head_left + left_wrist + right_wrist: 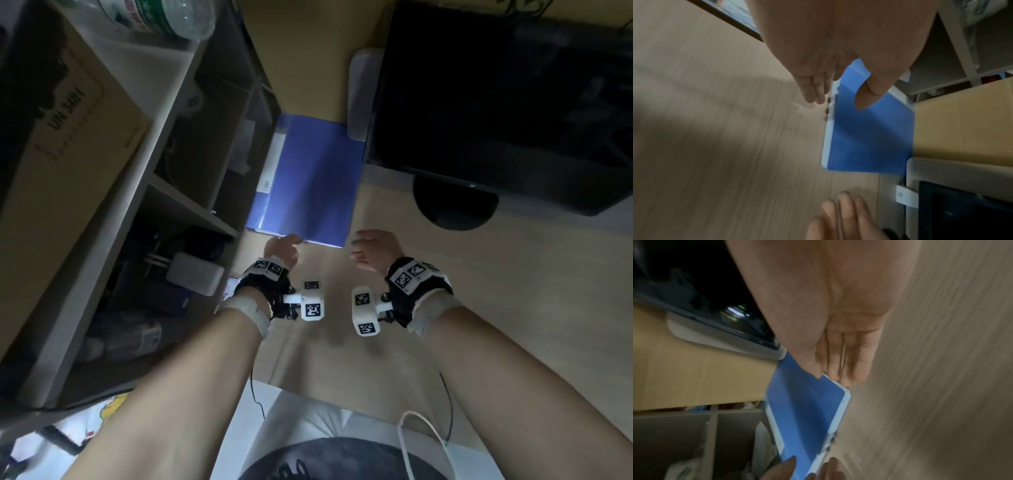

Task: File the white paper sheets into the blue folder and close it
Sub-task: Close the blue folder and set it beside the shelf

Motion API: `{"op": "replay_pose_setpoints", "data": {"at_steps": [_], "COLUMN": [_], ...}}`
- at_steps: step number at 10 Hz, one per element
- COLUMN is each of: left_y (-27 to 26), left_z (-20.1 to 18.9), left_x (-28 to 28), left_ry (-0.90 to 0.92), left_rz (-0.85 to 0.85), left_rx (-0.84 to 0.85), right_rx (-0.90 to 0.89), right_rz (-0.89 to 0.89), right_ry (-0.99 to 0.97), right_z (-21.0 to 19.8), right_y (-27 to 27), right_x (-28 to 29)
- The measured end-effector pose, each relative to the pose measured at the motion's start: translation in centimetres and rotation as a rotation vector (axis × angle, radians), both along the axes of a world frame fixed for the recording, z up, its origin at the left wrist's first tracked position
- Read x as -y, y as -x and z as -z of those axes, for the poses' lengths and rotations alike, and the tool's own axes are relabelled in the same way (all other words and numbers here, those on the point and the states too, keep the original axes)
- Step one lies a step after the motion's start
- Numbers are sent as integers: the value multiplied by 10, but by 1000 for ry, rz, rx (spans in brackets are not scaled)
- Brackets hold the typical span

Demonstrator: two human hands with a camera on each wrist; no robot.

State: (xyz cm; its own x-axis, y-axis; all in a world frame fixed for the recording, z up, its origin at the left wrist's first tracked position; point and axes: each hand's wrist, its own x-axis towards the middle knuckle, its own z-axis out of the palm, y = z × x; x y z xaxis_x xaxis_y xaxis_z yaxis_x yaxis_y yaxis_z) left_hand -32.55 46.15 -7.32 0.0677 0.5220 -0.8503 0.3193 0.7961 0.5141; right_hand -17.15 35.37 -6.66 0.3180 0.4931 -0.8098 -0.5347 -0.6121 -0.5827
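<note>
We saw the blue folder closed by the desk's left edge, left hand thumb over its near edge, fingers straight, right hand relaxed, holding nothing.

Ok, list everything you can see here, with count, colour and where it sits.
blue folder: one, blue, closed, flat on the desk between shelf and monitor.
desk: one, light wood, under everything.
monitor: one, black, right of the folder.
shelf unit: one, grey, left of the desk.
cardboard box: one, brown, on the shelf unit.
left hand: one, fingers relaxed at the folder's near edge.
right hand: one, open, above the desk, holds nothing.
</note>
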Motion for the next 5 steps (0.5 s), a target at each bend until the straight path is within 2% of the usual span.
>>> {"op": "replay_pose_setpoints", "data": {"at_steps": [1,2,3,5], "left_y": [-6,-10,-12,-16], "left_z": [-18,-25,-35,-58], "left_x": [22,43,66,109], "left_ry": [-9,-11,-6,-9], "left_rz": [46,61,57,55], "left_rx": [27,17,24,27], "right_rx": [146,164,424,650], "right_rz": [-67,15,-92,-117], "right_ry": [-37,-226,-437,-913], "right_z": [-36,-86,-153,-312], "right_y": [-6,-15,-23,-38], "right_x": [18,46,87,192]}}
